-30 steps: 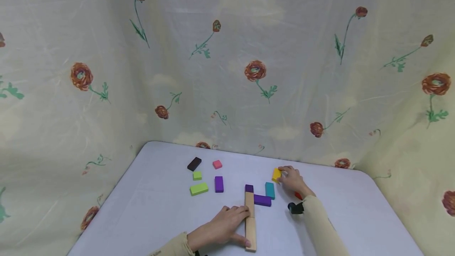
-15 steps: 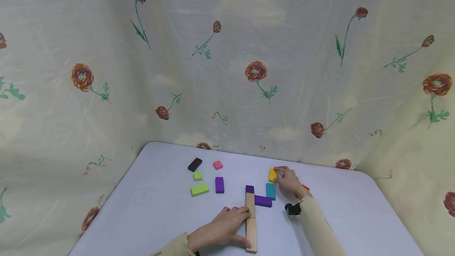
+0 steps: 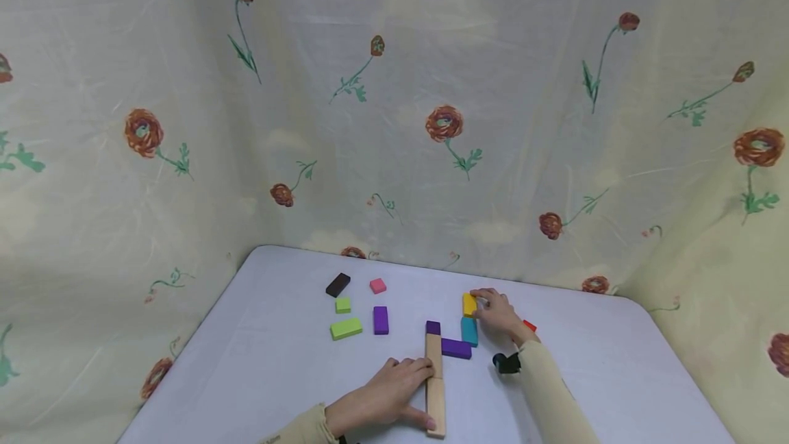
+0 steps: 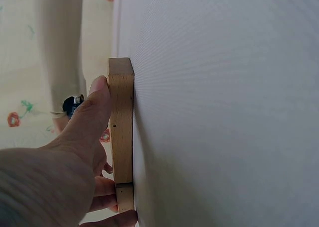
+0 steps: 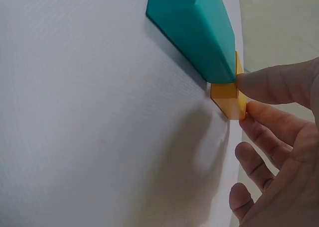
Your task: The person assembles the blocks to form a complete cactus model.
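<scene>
In the head view my left hand [image 3: 390, 392] rests along two plain wooden blocks [image 3: 435, 406] laid end to end, its thumb on the nearer one. The left wrist view shows that thumb [image 4: 89, 112] pressing the wooden block [image 4: 122, 130], fingers at the joint with the other. My right hand [image 3: 498, 314] pinches a yellow block [image 3: 470, 305], whose near end meets a teal block [image 3: 469, 331]. From the right wrist, thumb and fingers hold the yellow block [image 5: 230, 103] beside the teal block [image 5: 197, 33]. A purple block [image 3: 456, 349] lies between the teal and wooden blocks.
A dark purple block [image 3: 433, 327] caps the wooden row's far end. Left of it lie a purple block [image 3: 381, 321], two green blocks [image 3: 346, 328], a pink block [image 3: 378, 286] and a dark block [image 3: 337, 285]. A red block [image 3: 529, 325] is partly behind the right wrist.
My right hand has slid the yellow block leftward until it lines up with the teal block's far end. The red block shows more beside my wrist. My left hand has stayed in place.
</scene>
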Tool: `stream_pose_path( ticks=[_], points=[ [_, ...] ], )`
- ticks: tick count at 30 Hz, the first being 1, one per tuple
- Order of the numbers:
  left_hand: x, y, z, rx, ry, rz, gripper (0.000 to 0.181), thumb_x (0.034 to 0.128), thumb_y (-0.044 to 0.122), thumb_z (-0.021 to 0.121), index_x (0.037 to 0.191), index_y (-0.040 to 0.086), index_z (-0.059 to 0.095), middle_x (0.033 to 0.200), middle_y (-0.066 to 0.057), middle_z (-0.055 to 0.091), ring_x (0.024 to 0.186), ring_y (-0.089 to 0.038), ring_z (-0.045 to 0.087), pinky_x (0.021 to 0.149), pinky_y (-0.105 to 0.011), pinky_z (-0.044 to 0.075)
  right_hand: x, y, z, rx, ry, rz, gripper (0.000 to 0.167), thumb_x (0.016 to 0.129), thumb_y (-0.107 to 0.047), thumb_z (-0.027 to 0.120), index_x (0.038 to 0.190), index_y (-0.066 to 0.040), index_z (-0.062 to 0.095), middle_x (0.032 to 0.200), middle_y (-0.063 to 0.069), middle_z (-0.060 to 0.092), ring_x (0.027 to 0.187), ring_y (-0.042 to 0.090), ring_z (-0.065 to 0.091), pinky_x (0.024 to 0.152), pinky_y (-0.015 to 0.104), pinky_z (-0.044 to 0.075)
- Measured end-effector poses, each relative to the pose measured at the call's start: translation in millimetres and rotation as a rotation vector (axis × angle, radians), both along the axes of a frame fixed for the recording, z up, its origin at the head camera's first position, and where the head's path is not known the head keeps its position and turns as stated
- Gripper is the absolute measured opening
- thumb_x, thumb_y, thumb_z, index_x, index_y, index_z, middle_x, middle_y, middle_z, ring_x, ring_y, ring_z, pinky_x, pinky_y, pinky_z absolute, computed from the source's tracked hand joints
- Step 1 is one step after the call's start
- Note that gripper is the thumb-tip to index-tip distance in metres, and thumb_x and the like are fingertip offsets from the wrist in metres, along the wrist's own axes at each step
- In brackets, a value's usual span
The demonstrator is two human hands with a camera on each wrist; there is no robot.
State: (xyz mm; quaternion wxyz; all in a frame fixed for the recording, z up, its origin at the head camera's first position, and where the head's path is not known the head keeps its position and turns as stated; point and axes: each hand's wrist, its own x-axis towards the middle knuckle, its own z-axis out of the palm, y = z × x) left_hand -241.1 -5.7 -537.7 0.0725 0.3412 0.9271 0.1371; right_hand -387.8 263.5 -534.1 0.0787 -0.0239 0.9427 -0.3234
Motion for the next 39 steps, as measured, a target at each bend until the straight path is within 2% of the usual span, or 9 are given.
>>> stream_pose_path(
  ticks=[13, 32, 35, 39],
  points=[
    [-1.8, 2.4, -3.1, -0.006, -0.03, 0.029, 0.092, 0.0662, 0.075, 0.063, 0.14, 0.022, 0.048, 0.145, 0.007, 0.046, 0.124, -0.011, 0.049, 0.093, -0.039, 0.044, -0.7, -0.1, -4.1, 0.027, 0.028, 0.036, 0.048, 0.089, -0.017, 0.061, 0.137, -0.011, 0.053, 0.144, 0.017, 0.043, 0.119, 0.037, 0.04, 0.1, 0.06, 0.035],
    [-2.6, 3.4, -3.7, -0.014, -0.02, 0.023, 0.091, 0.0663, 0.075, 0.064, 0.139, 0.022, 0.048, 0.144, 0.007, 0.047, 0.124, -0.011, 0.049, 0.093, -0.039, 0.044, 0.2, 0.3, -7.7, 0.021, 0.038, 0.009, 0.048, 0.089, -0.017, 0.063, 0.136, -0.012, 0.054, 0.144, 0.017, 0.043, 0.118, 0.035, 0.042, 0.099, 0.058, 0.038],
    [-2.0, 3.0, -3.3, -0.012, -0.019, 0.02, 0.092, 0.0666, 0.075, 0.063, 0.14, 0.021, 0.048, 0.145, 0.007, 0.046, 0.124, -0.012, 0.049, 0.094, -0.039, 0.044, 3.3, -0.6, -5.4, -0.008, 0.029, -0.004, 0.05, 0.091, -0.018, 0.062, 0.139, -0.013, 0.05, 0.145, 0.016, 0.041, 0.121, 0.037, 0.042, 0.099, 0.058, 0.039],
    [-1.0, 2.2, -2.4, -0.006, -0.021, 0.017, 0.092, 0.0667, 0.075, 0.063, 0.14, 0.021, 0.048, 0.145, 0.006, 0.046, 0.124, -0.012, 0.049, 0.094, -0.039, 0.044, 8.1, -1.1, -1.5, -0.102, 0.017, -0.047, 0.05, 0.093, -0.02, 0.059, 0.141, -0.015, 0.047, 0.144, 0.014, 0.042, 0.122, 0.035, 0.042, 0.099, 0.055, 0.041]
  ],
)
